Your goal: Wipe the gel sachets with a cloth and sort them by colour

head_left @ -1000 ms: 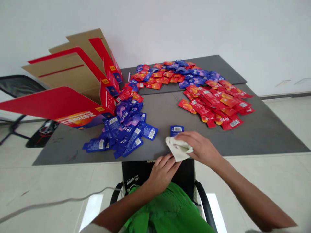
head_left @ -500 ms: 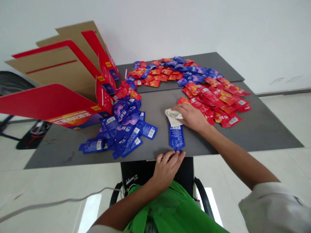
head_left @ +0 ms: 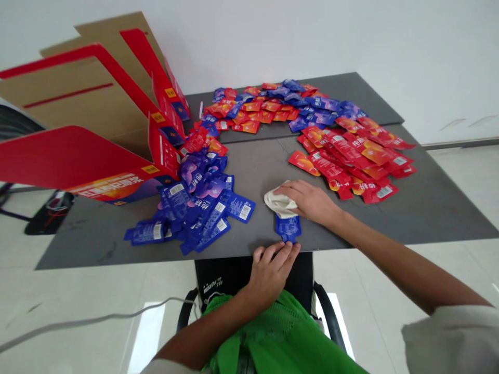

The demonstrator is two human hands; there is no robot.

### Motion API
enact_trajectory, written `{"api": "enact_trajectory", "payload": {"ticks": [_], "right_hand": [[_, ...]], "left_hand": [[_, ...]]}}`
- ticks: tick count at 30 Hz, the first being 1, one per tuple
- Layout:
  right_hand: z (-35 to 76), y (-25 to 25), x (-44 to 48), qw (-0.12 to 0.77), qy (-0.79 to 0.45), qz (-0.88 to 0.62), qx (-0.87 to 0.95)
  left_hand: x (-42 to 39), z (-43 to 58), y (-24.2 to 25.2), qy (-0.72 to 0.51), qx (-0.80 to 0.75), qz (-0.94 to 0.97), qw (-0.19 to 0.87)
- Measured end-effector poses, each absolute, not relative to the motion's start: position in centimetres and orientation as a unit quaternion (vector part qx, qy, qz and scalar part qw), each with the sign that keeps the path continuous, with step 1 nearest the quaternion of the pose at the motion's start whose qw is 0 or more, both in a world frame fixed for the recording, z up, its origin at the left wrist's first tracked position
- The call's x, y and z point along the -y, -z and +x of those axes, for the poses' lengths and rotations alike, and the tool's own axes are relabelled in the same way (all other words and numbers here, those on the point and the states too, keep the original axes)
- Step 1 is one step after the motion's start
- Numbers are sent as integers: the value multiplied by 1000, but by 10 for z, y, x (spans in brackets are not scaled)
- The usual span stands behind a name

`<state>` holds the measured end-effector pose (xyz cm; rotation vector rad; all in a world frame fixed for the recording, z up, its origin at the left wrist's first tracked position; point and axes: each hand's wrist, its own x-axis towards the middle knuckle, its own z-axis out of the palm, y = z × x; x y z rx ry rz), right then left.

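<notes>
**Bench log: one blue sachet held flat under cloth, two hands on it**

Single blue foil sachet (head_left: pixel 287 229) lies alone at the near edge of the dark grey bench (head_left: pixel 249 166), long axis pointing toward the person, apart from all heaps. Right hand (head_left: pixel 310 201) lies over a crumpled cream cloth (head_left: pixel 279 202), fingers together, with the bunched cloth gathered beneath them and covering the sachet's upper end. Left hand (head_left: pixel 268 275) sits at the bench edge, fingers together, tips on the sachet's lower end. Whether its thumb closes under the foil cannot be told.

Placement, as judged: the two hands bear on opposite ends, so the left appears to anchor the foil while the right presses the cloth against it. The open bench gives a flat, uncluttered surface for this.

Count: hands, 2; cloth, 1; isolated sachets, 1. Loose sachets form 3 groups: a blue heap (head_left: pixel 195 208) beside the cartons, a mixed red-and-blue arc (head_left: pixel 265 111) along the far side, and a red heap (head_left: pixel 346 161) at right. Individual sachets are too many and overlapped for an exact count. Three open kraft cartons with red flaps (head_left: pixel 78 98) stand at the bench's left end.
</notes>
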<state>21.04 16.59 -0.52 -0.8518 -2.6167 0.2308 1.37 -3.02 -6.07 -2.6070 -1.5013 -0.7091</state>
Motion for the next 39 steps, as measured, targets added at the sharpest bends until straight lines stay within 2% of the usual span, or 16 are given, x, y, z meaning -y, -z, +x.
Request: {"api": "enact_trajectory", "payload": {"ticks": [3, 8, 15, 20, 24, 27, 30, 35, 39], "right_hand": [[206, -5, -201, 181, -54, -339, 922], [212, -33, -176, 281, -17, -351, 893], [220, -15, -98, 184, -84, -239, 950], [215, 3, -139, 189, -97, -287, 934], [208, -3, -193, 177, -74, -330, 924], [209, -19, -202, 221, -44, -351, 909], [214, -34, -170, 283, -39, -349, 893], [220, -27, -96, 204, -105, -264, 937], [217, -5, -102, 191, -129, -271, 935]], "left_hand": [[29, 14, 59, 234, 489, -840, 26], [30, 15, 61, 233, 492, -838, 26], [29, 16, 60, 244, 487, -839, 8], [26, 16, 57, 268, 484, -833, 3], [25, 16, 55, 266, 486, -832, 16], [25, 16, 56, 266, 492, -829, 16], [26, 16, 57, 260, 492, -831, 13], [27, 15, 54, 242, 490, -837, -18], [26, 15, 52, 240, 491, -837, -22]]}}
